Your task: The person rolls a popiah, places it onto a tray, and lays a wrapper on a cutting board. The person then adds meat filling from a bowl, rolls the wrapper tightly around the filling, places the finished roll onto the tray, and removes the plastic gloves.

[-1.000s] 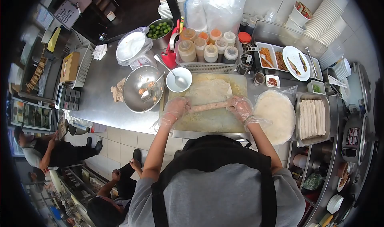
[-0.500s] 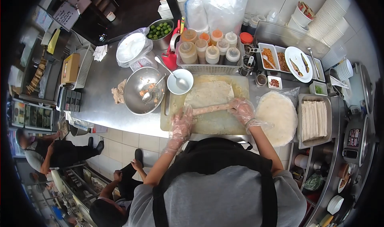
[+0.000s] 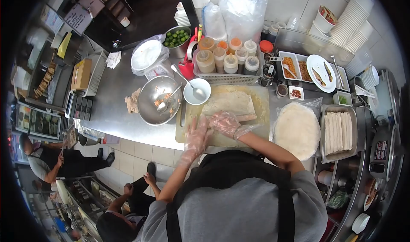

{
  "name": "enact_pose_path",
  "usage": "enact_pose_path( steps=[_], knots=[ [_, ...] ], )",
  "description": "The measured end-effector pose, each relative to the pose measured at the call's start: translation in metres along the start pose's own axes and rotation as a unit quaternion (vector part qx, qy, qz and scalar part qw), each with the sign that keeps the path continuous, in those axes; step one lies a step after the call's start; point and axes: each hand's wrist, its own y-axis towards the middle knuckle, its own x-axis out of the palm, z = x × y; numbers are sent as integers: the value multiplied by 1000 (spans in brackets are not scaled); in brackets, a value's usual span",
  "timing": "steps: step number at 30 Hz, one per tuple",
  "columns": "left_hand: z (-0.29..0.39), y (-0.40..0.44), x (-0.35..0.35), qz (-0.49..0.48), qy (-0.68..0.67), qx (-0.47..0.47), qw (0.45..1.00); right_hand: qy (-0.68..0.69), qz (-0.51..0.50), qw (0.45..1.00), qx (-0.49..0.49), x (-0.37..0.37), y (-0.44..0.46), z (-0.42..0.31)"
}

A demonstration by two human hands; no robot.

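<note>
On a pale cutting board lies a thin whitish wrapper sheet, with a long pinkish roll of wrapped filling along its near edge. My right hand, in a clear plastic glove, reaches across to the roll's left end, its fingers curled over it and hiding that part. Close by on the left, my gloved left hand rests on the board with fingers extended, near the roll's left end. The roll's right end shows uncovered.
A steel bowl with filling remnants and a white bowl with a spoon stand left. Stacked round wrappers and a tray of finished rolls sit right. Sauce bottles fill a basket behind. Two people are at lower left.
My right hand has moved left from the roll's right end to its left end. My left hand has come off the roll's end slightly and lies lower on the board. The camera view has shifted slightly.
</note>
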Motion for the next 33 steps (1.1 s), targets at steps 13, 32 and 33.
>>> enact_pose_path(
  steps=[13,32,33],
  knots=[
    [43,-5,15,119,-717,-194,658,146,-59,987,14,4,11,20],
    [16,16,15,187,-1,114,976,-48,-68,996,-32,-7,20,36],
    [13,18,18,202,4,123,972,-23,-34,998,-40,-14,16,43]
  ],
)
